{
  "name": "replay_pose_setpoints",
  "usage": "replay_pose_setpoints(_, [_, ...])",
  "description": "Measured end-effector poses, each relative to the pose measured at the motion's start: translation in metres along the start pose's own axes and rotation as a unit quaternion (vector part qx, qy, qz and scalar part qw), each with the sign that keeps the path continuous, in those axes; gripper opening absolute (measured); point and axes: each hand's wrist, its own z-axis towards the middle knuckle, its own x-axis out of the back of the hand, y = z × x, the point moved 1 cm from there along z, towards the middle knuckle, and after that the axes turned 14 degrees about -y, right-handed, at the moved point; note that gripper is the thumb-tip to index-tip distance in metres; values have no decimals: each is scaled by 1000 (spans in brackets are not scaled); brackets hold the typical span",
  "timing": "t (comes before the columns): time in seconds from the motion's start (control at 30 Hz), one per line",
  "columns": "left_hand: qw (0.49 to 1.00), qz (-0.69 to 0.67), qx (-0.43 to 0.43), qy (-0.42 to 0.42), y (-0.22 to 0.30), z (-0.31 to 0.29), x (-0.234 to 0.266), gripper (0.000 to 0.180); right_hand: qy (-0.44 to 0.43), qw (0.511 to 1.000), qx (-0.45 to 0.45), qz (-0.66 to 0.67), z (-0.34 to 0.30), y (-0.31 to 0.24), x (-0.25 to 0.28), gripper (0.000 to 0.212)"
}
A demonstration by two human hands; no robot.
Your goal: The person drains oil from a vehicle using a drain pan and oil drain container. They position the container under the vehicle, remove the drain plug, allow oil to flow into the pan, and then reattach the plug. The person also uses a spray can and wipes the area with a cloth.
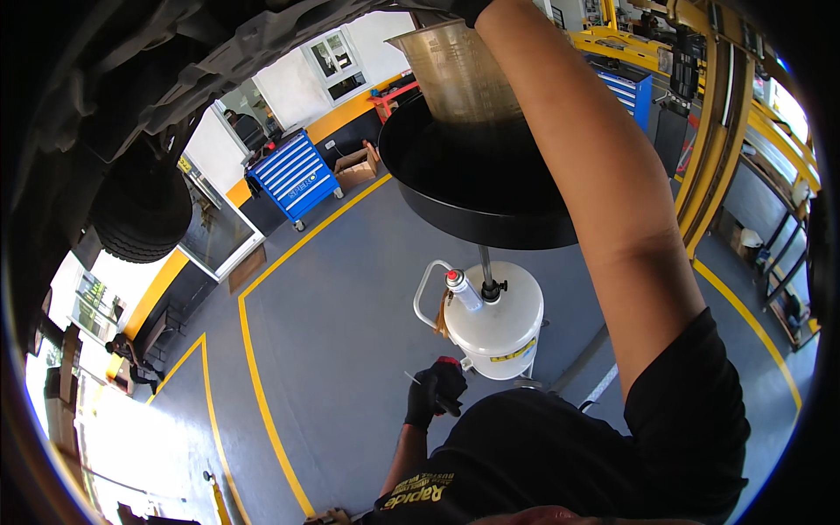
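Observation:
My left hand, in a black glove, is low in front of my body. Its fingers are closed around a small tool with a red end and a thin pale shaft; its exact kind is unclear. My right arm reaches up, and only part of my right hand's black glove shows above the rim of a translucent amber-tinted measuring jug. Those fingers are hidden. The jug is upright over a wide black drain pan, which a metal stem joins to a white oil-drain tank.
A spray can with a red top stands at the tank's handle. Overhead hangs a vehicle underside with a tire. Blue tool cabinets, a yellow lift post and a distant person surround the grey floor.

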Motion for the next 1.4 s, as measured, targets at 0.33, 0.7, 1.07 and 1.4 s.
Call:
replay_pose_setpoints(0.33, [1000, 0, 30, 6, 8, 16, 0, 30, 37, 998, 31, 48, 23, -23, 29, 30])
replay_pose_setpoints(0.7, [999, -11, 36, 24, 16, 19, -4, 28, -78, 996, 45, 7, 25, -26, 60, 40])
replay_pose_setpoints(1.07, [999, 43, 17, -5, 12, 17, -1, 29, -120, 891, 85, -430, 15, -22, 11, 45])
replay_pose_setpoints(1.4, [1000, 25, -4, 13, 39, 10, -13, 20, -29, 999, 27, -7, 12, -21, 28, 38])
